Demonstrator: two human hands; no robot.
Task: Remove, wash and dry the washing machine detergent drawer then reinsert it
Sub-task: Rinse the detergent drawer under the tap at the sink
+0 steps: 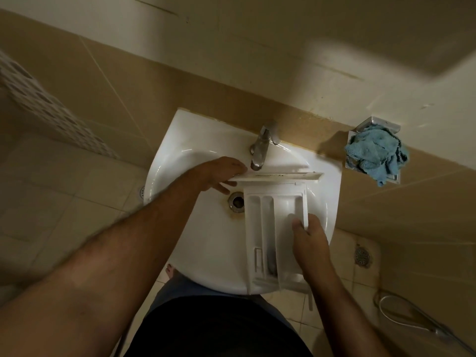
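The white detergent drawer [270,222] lies over the right half of the white sink [206,240], its front panel toward the wall under the tap [261,148]. Its compartments face up. My left hand [221,173] holds the left end of the front panel, thumb on top and fingers beneath. My right hand [309,235] grips the drawer's right side wall, with the thumb inside the large compartment. No water shows at the tap.
A blue cloth [377,154] sits in a wall holder right of the sink. The drain [237,200] lies left of the drawer. A floor drain [362,256] and a hose [412,320] are on the tiled floor at right.
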